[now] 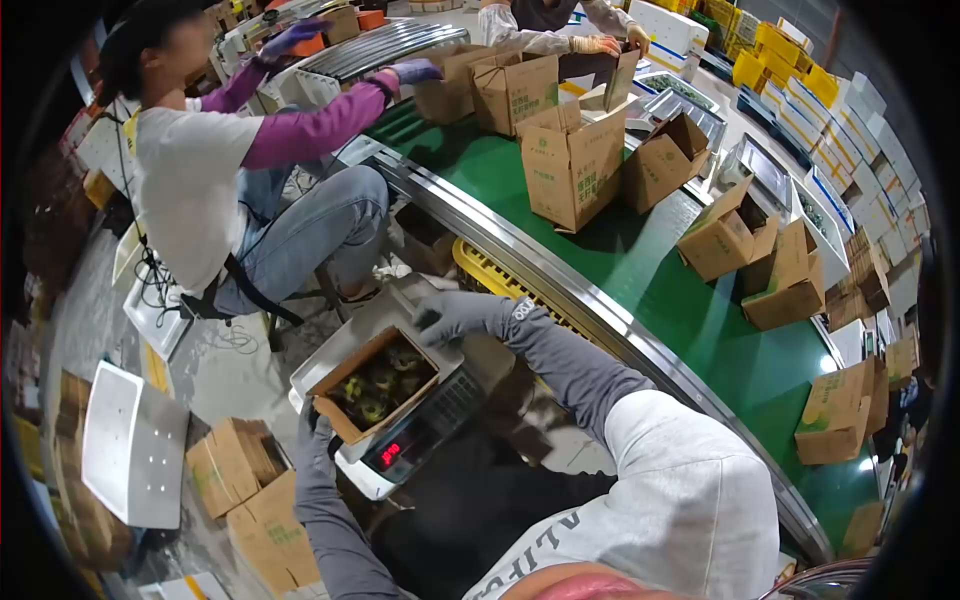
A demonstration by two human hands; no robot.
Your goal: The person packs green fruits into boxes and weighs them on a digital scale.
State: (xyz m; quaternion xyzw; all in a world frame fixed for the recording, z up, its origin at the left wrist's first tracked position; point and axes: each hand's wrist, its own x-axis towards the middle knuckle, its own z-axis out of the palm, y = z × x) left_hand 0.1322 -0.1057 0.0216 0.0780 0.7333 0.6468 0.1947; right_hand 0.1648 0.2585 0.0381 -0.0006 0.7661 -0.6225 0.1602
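Observation:
A cardboard box (352, 432) with no lid over it sits on a digital scale (355, 468) whose small display glows red. Inside lie several dark green-brown lumps (375, 388) with yellowish patches, too blurred to name. My left hand (316, 428), in a grey glove, grips the box's near left corner. Beyond the box's far right corner is my right hand (468, 316), also grey-gloved, holding nothing, its fingers apart and slightly bent over the scale's far end.
A green conveyor belt (640, 285) with several cartons (572, 170) runs along my right. A seated co-worker (200, 200) reaches over it; another person's gloved hand (597, 45) is across it. Left are a white foam box (132, 445), stacked cartons (270, 530); a yellow crate (490, 268) lies ahead.

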